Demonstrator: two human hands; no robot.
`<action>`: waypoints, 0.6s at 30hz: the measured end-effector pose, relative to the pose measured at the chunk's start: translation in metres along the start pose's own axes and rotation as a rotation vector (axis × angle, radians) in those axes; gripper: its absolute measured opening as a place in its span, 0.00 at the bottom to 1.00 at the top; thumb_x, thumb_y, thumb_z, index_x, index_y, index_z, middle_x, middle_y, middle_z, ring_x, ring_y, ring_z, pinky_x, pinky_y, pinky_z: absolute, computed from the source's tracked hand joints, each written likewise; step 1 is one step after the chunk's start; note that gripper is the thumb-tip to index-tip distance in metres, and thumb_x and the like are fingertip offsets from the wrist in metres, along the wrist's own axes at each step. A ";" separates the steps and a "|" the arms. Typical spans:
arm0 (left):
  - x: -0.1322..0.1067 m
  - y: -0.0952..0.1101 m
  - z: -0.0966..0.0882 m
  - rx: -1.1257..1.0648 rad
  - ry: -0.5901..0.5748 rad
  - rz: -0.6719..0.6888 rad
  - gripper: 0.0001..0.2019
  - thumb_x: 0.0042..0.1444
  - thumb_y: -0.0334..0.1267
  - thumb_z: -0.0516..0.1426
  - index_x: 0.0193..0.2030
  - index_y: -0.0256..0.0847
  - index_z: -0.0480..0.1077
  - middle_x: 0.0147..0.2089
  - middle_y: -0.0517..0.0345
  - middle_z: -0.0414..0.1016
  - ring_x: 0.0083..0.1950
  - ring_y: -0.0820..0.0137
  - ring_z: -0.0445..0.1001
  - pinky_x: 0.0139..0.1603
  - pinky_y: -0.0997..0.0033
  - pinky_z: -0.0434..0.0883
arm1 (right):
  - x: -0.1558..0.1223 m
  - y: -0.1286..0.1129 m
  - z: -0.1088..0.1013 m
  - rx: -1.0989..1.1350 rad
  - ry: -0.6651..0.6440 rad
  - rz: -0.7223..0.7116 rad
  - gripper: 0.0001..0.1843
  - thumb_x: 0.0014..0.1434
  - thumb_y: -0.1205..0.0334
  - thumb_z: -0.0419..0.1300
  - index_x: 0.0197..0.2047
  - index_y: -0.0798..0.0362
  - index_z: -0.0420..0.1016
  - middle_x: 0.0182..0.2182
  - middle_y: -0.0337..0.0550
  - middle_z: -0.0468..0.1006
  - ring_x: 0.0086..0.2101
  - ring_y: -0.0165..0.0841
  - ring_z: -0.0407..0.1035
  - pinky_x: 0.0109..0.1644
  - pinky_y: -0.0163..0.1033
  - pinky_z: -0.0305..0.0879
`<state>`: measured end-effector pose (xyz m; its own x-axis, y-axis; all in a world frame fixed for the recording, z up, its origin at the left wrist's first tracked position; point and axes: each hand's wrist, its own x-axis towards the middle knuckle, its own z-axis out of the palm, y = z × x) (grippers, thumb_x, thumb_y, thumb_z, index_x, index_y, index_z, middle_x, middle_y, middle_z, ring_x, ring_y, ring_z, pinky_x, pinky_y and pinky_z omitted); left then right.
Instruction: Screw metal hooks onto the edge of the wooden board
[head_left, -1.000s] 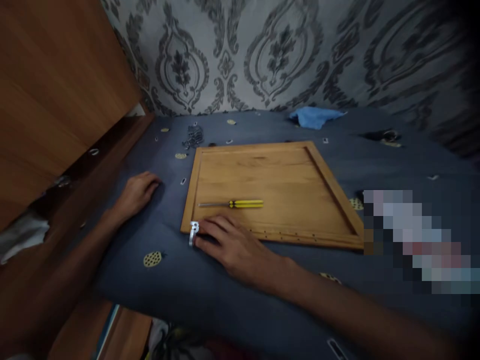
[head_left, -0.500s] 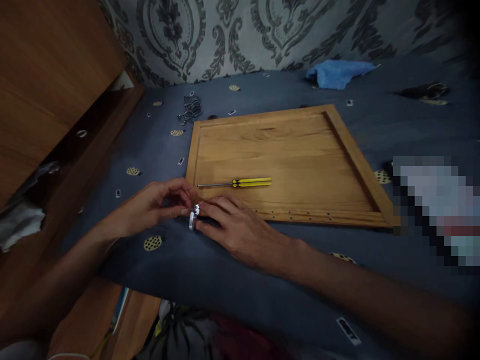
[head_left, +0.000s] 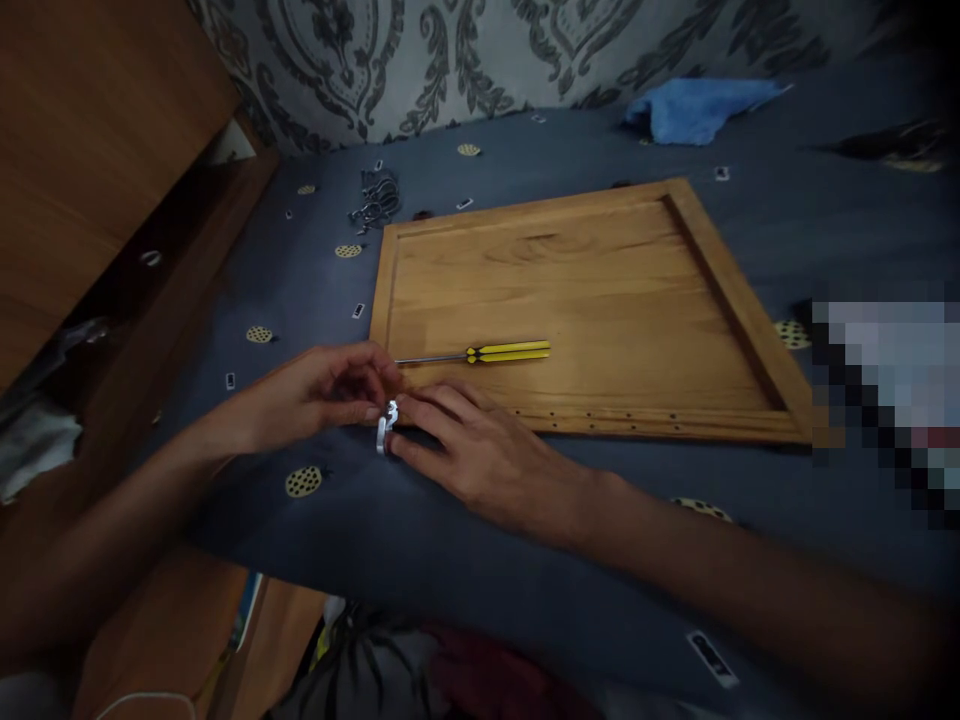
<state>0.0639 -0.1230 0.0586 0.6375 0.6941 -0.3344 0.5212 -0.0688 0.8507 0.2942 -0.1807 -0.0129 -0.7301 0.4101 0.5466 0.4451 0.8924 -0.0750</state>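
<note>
A wooden panel (head_left: 600, 280) with a raised frame lies flat on a blue patterned bedsheet (head_left: 315, 300). A yellow-handled screwdriver (head_left: 487, 353) rests on the panel near its front edge. At the panel's front left corner sits a small silver metal bracket (head_left: 386, 428). My right hand (head_left: 469, 450) lies over that corner, fingers curled and pressing on the bracket. My left hand (head_left: 315, 395) is pinched against the bracket from the left; what its fingertips hold is hidden.
A heap of metal hooks (head_left: 373, 200) lies behind the panel's far left corner. A blue cloth (head_left: 694, 105) is by the patterned wall. A wooden cabinet (head_left: 97, 150) rises at the left. Small dark bits dot the sheet. A blurred patch covers the right.
My left hand left the sheet at the left and came to the bracket beside my right hand. The view tilted down, so the panel sits higher in frame.
</note>
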 end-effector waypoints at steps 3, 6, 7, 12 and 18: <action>0.004 0.002 -0.004 -0.002 -0.031 -0.026 0.14 0.58 0.37 0.64 0.51 0.39 0.72 0.38 0.60 0.79 0.41 0.69 0.78 0.45 0.70 0.75 | -0.001 0.000 -0.001 0.005 -0.021 0.001 0.14 0.74 0.70 0.52 0.53 0.60 0.79 0.51 0.57 0.80 0.51 0.45 0.69 0.57 0.52 0.71; 0.008 0.004 -0.007 -0.001 -0.067 -0.043 0.16 0.57 0.37 0.65 0.52 0.40 0.72 0.38 0.59 0.78 0.39 0.69 0.77 0.43 0.70 0.75 | -0.001 0.000 -0.002 0.001 -0.060 0.006 0.16 0.75 0.70 0.50 0.54 0.59 0.78 0.52 0.57 0.79 0.52 0.44 0.69 0.58 0.52 0.71; 0.009 0.004 -0.008 0.005 -0.077 -0.044 0.17 0.56 0.38 0.65 0.51 0.40 0.72 0.38 0.59 0.78 0.39 0.69 0.77 0.42 0.70 0.74 | -0.001 0.000 -0.002 -0.001 -0.068 0.007 0.16 0.75 0.70 0.50 0.54 0.58 0.78 0.52 0.56 0.79 0.52 0.43 0.69 0.58 0.52 0.71; 0.011 0.006 -0.010 0.054 -0.087 -0.047 0.16 0.56 0.38 0.65 0.51 0.41 0.72 0.37 0.59 0.77 0.38 0.69 0.76 0.40 0.70 0.74 | 0.000 0.000 -0.004 -0.001 -0.078 0.012 0.17 0.75 0.70 0.49 0.54 0.59 0.79 0.52 0.57 0.80 0.52 0.44 0.69 0.57 0.52 0.71; 0.013 0.009 -0.009 0.070 -0.072 -0.065 0.16 0.54 0.40 0.66 0.49 0.41 0.74 0.36 0.59 0.77 0.37 0.69 0.76 0.40 0.70 0.75 | 0.000 0.000 -0.004 0.019 -0.095 0.003 0.17 0.75 0.70 0.49 0.55 0.60 0.78 0.52 0.58 0.79 0.52 0.44 0.69 0.57 0.53 0.71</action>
<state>0.0719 -0.1083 0.0654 0.6392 0.6455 -0.4180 0.5994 -0.0776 0.7967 0.2961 -0.1812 -0.0097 -0.7750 0.4280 0.4649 0.4380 0.8942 -0.0930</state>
